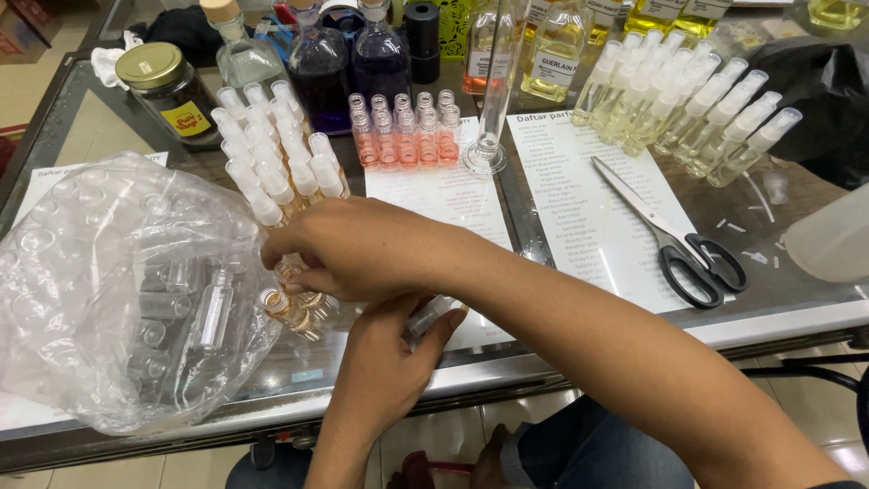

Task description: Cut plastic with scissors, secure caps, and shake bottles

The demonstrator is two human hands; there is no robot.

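At the near edge of the glass table (pixel 797 317), your right hand (pixel 358 249) crosses over to the left and closes its fingers around a small amber-filled vial (pixel 291 268), likely to steady it upright. Your left hand (pixel 385 362) sits just beneath, thumb and fingers pinching a clear spray cap (pixel 425 317), held close so it can meet the vial's mouth. Another uncapped amber vial (pixel 281 306) lies tilted just beside your right fingers. Just behind stand capped vials (pixel 272 154) in a tight cluster, grouped apart from the open ones. To the left, a crumpled clear plastic bag (pixel 100 272) holds empty vials. Farther back are pink-filled vials (pixel 405 136) in rows, 2 dark purple bottles (pixel 348 68), and a glass cylinder (pixel 493 109). Black-handled scissors (pixel 674 240) rest on a printed sheet (pixel 579 181) to the right.
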